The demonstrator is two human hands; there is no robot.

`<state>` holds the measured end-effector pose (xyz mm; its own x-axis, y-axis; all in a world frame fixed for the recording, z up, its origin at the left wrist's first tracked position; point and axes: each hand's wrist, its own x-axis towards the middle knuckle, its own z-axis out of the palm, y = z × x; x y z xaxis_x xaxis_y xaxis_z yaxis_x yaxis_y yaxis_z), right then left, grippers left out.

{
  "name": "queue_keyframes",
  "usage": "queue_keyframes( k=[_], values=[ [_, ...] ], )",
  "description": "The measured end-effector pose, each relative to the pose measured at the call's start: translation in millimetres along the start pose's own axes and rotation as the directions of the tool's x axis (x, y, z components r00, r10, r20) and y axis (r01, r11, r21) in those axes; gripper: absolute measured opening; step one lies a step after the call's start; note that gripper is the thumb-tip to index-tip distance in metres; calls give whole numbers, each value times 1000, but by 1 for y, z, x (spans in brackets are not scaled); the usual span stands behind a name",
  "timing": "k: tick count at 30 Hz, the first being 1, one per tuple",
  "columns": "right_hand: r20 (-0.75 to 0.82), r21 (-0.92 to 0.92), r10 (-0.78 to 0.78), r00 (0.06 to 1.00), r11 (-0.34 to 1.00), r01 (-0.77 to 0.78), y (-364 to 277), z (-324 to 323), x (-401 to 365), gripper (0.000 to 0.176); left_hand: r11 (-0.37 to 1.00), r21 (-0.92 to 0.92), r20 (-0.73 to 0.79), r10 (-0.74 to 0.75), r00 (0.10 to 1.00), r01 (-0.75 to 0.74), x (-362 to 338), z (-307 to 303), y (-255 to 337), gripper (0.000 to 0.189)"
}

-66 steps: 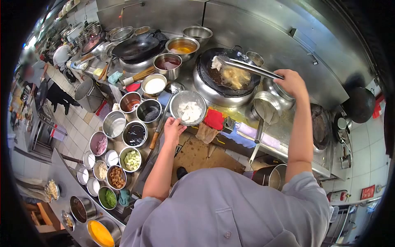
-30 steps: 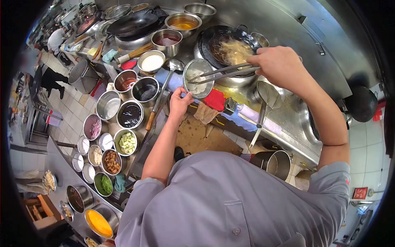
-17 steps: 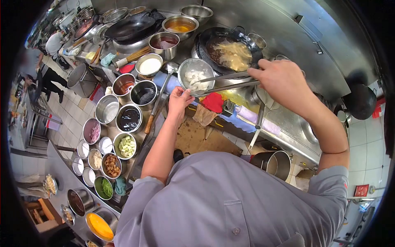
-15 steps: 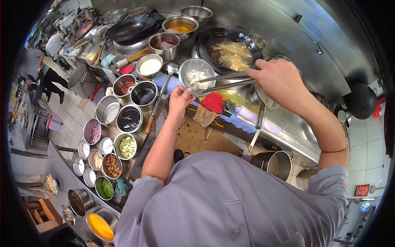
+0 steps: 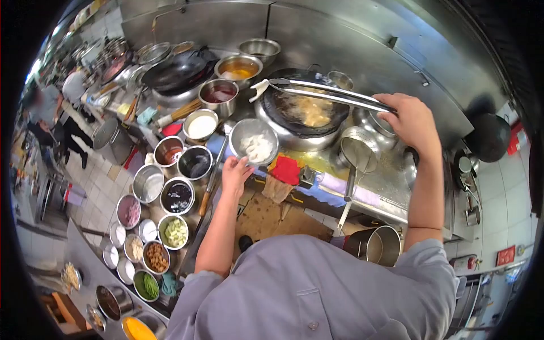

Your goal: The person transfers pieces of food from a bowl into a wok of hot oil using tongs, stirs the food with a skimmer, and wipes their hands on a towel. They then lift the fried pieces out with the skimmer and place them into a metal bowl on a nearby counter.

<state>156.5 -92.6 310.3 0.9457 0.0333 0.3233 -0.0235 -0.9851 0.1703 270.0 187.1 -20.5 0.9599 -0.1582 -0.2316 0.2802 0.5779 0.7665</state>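
My left hand [image 5: 235,175] grips the rim of a metal bowl [image 5: 253,126] holding several white pieces [image 5: 256,148]. Long metal tongs [image 5: 343,99] are in my right hand [image 5: 409,116], pointing left across the wok [image 5: 338,116]. At their tips hangs one white piece [image 5: 259,89], above the wok's left edge. Inside the wok, pale golden food [image 5: 311,110] bubbles in oil.
A strainer [image 5: 362,150] rests right of the wok. Left of the bowl stand a bowl of white liquid [image 5: 202,126], a bowl of dark sauce [image 5: 177,195] and several ingredient bowls. A red cloth [image 5: 284,170] lies on the counter edge. Another person [image 5: 48,110] stands far left.
The tongs have come up out of the bowl with a white piece and swung over the wok. The bowl has moved slightly left and down with my left hand.
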Motion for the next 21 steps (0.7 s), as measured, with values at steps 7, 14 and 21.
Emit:
queue_keyframes(
  k=[7,14,21],
  values=[
    [243,124,202,949,964,-237,41,120,53,33,998,-52,-92,-42,995,38,-17,-14,6,20],
    [199,93,290,936,945,-312,10,168,96,34,996,-81,-125,-42,991,32,-35,-20,2,19],
    [117,25,-247,962,969,246,-61,60,11,34,996,11,-157,93,983,-92,-29,-34,1,16]
  ],
)
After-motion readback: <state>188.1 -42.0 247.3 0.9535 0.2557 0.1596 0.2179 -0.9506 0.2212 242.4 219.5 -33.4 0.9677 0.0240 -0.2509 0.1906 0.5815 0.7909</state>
